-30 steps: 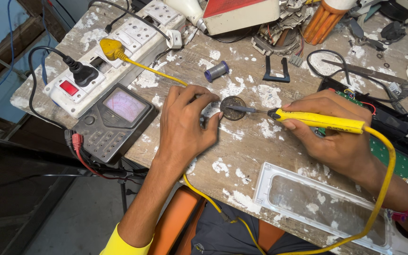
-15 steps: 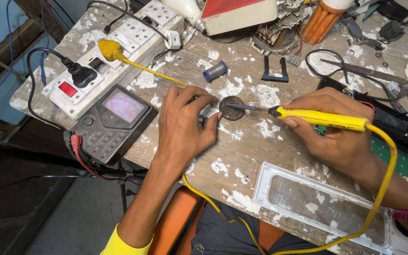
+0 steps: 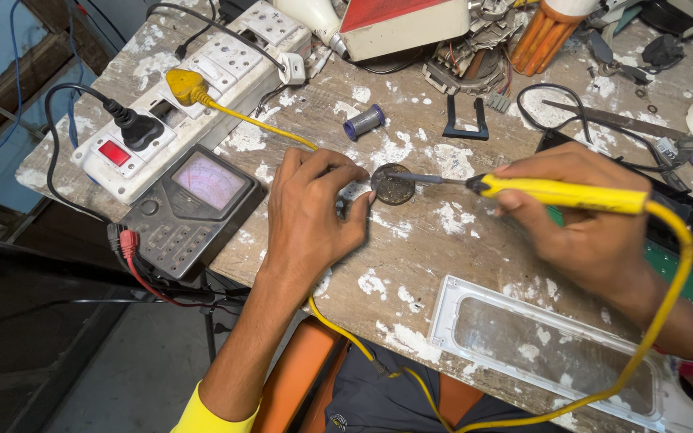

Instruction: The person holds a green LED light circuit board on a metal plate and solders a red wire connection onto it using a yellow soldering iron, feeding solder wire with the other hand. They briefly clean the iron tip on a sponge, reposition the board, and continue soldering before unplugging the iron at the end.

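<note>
While your right hand [image 3: 595, 232] is gripping the yellow soldering iron [image 3: 563, 192] with all fingers closed around its handle, the metal tip is resting on the small round tin [image 3: 393, 184] in the middle of the worn bench [image 3: 459, 248]. Your left hand [image 3: 310, 216] is lying just beside the tin, on its left, with the fingers curled narrow and the fingertips [image 3: 360, 172] touching its edge to keep it from sliding. I cannot tell if something small is pinched under that hand. As I judge it, you are loading or cleaning the tip, so the joint itself is not yet started. For the next move you are needing a steady lift of the tip, without dragging the yellow cord [image 3: 667, 321] across the white plastic frame [image 3: 539, 353] near your body. The analog meter [image 3: 190, 208] is sitting untouched at the left.
</note>
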